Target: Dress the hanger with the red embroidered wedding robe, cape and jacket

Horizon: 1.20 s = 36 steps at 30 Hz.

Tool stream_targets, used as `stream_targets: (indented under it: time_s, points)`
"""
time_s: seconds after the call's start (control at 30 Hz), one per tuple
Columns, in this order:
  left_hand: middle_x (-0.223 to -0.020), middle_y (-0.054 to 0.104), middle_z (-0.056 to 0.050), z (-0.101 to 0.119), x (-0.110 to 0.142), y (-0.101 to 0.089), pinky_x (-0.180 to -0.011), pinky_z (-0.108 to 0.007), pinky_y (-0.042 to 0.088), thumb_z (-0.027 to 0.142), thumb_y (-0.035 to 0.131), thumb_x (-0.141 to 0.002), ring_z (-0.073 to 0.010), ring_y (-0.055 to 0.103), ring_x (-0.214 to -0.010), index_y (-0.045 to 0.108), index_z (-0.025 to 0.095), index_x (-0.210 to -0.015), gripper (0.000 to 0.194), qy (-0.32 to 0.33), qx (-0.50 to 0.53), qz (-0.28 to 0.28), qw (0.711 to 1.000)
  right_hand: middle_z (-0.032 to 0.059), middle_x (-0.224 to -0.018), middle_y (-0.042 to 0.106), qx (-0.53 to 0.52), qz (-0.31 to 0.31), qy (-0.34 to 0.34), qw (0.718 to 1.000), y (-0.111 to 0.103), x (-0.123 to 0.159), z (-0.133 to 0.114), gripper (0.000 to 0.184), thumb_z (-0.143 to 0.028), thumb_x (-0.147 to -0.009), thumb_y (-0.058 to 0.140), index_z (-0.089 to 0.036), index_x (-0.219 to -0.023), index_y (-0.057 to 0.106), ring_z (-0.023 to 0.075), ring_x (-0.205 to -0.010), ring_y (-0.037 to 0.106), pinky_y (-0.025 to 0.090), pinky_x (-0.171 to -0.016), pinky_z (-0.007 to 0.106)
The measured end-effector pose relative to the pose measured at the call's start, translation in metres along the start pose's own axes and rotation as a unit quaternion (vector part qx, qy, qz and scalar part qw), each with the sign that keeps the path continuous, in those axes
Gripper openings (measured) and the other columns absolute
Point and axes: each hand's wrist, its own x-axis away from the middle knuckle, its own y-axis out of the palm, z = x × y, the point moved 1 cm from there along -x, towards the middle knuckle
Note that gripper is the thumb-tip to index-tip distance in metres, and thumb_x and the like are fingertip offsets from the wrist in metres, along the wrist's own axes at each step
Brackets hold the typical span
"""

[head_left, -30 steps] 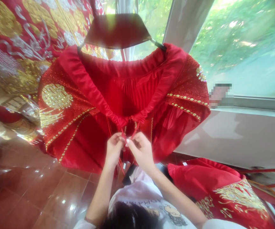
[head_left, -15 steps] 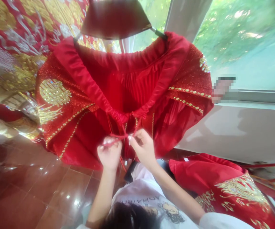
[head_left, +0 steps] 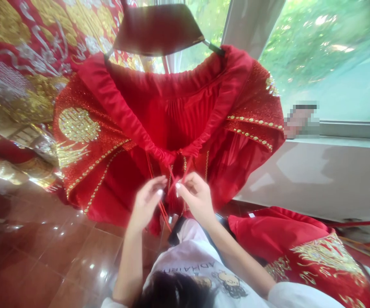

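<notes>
A red skirt (head_left: 117, 107) with a gathered waistband, sequins and gold beaded lines hangs spread open before me from a clip hanger (head_left: 213, 47). Two ends of a red drawstring (head_left: 173, 172) come out of the front of its waistband and cross below it. My right hand (head_left: 196, 196) pinches the drawstring between thumb and fingers at the crossing. Just left of it, my left hand (head_left: 146, 203) has its thumb and fingers apart, with nothing visible between them. Thin red cords dangle below the left fingertips.
Another red garment with gold embroidery (head_left: 326, 252) lies at the lower right. Gold and silver embroidered red cloth (head_left: 27, 55) hangs at the left. A window (head_left: 329, 55) with a sill is on the right, above a pale wall. The floor is shiny brown tile (head_left: 69, 256).
My left hand has let go of the drawstring end it was pulling leftward and has opened. My right hand still pinches at the crossing. The skirt has shifted slightly.
</notes>
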Motion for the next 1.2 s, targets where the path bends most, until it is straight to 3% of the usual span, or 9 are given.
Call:
stream_targets:
  time_s: [0.1,0.23,0.33,0.43,0.6,0.73,0.83,1.0,1.2]
  points:
    - [-0.142,0.051,-0.006,-0.006,-0.012,0.023,-0.111,-0.034,0.037,0.032,0.056,-0.09,-0.0203,0.048,-0.13,0.056,0.027,-0.132,0.041,-0.004,-0.047,-0.015,0.999,-0.0052,-0.056,0.056,-0.04,-0.019,0.031,0.999,0.0,0.003,-0.003,0.022,-0.03,-0.078,0.065,-0.02,-0.072,0.046,0.007,-0.048,0.05,0.039,-0.048,0.019]
    - [-0.121,0.066,-0.008,-0.006,-0.02,0.034,-0.101,-0.031,0.045,0.038,0.055,-0.091,-0.02,0.061,-0.111,0.067,0.023,-0.116,0.032,-0.029,-0.033,-0.09,0.995,-0.0065,-0.053,0.054,-0.086,-0.028,0.042,0.995,-0.003,0.004,-0.005,0.025,-0.032,-0.078,0.067,-0.019,-0.072,0.046,0.0055,-0.046,0.046,0.036,-0.046,0.018]
    - [-0.09,0.072,-0.005,-0.012,-0.021,0.032,-0.081,-0.025,0.052,0.04,0.065,-0.083,-0.0156,0.066,-0.083,0.073,0.02,-0.093,0.024,-0.035,-0.016,-0.026,0.999,-0.0059,-0.054,0.055,-0.086,-0.019,0.045,0.995,-0.005,0.002,-0.004,0.028,-0.034,-0.076,0.071,-0.019,-0.072,0.047,0.0057,-0.047,0.047,0.036,-0.047,0.018]
    - [-0.073,0.069,-0.002,-0.029,-0.019,0.021,-0.073,-0.023,0.051,0.041,0.067,-0.081,-0.0132,0.064,-0.071,0.073,0.017,-0.086,0.025,-0.063,-0.003,0.03,0.998,-0.005,-0.056,0.056,-0.075,-0.006,0.049,0.996,-0.006,0.0,-0.004,0.029,-0.036,-0.075,0.072,-0.019,-0.073,0.048,0.0062,-0.047,0.047,0.037,-0.047,0.019]
    - [-0.083,0.073,-0.009,-0.049,-0.01,-0.006,-0.078,-0.032,0.053,0.041,0.064,-0.081,-0.0202,0.068,-0.078,0.071,0.013,-0.094,0.032,-0.14,-0.122,0.06,0.981,-0.0056,-0.053,0.055,-0.055,-0.008,0.043,0.998,-0.007,-0.001,-0.005,0.025,-0.032,-0.077,0.067,-0.019,-0.07,0.047,0.0059,-0.046,0.046,0.035,-0.046,0.019]
    - [-0.11,0.07,-0.012,-0.024,-0.004,0.001,-0.095,-0.036,0.048,0.041,0.055,-0.089,-0.0231,0.065,-0.103,0.067,0.014,-0.111,0.036,-0.079,-0.225,0.088,0.967,-0.0056,-0.054,0.055,-0.047,-0.012,0.043,0.998,-0.005,-0.001,-0.007,0.025,-0.032,-0.077,0.067,-0.019,-0.071,0.047,0.0059,-0.046,0.047,0.035,-0.047,0.019]
    - [-0.112,0.069,-0.01,0.001,-0.008,0.025,-0.096,-0.032,0.047,0.042,0.048,-0.093,-0.0212,0.063,-0.107,0.067,0.016,-0.109,0.036,-0.007,-0.161,0.063,0.985,-0.0045,-0.055,0.057,-0.027,-0.023,0.037,0.999,-0.003,-0.002,-0.009,0.024,-0.034,-0.078,0.067,-0.019,-0.072,0.049,0.0071,-0.048,0.05,0.039,-0.048,0.019]
    - [-0.069,0.063,-0.002,0.015,-0.02,0.051,-0.06,-0.023,0.047,0.046,0.046,-0.093,-0.0136,0.057,-0.064,0.068,0.016,-0.084,0.038,-0.016,-0.068,-0.033,0.997,-0.0023,-0.058,0.059,0.069,-0.061,-0.034,0.995,-0.007,-0.008,-0.02,0.017,-0.031,-0.08,0.063,-0.019,-0.073,0.053,0.0099,-0.051,0.054,0.044,-0.05,0.022]
    - [-0.06,0.063,0.002,0.063,-0.032,0.021,-0.043,-0.019,0.035,0.033,0.069,-0.08,-0.0072,0.046,-0.046,0.071,0.017,-0.073,0.018,0.095,-0.249,-0.003,0.964,-0.0019,-0.057,0.059,0.287,-0.041,-0.206,0.935,-0.041,-0.026,-0.059,0.015,-0.028,-0.08,0.065,-0.017,-0.09,0.068,0.0095,-0.047,0.05,0.042,-0.045,0.022]
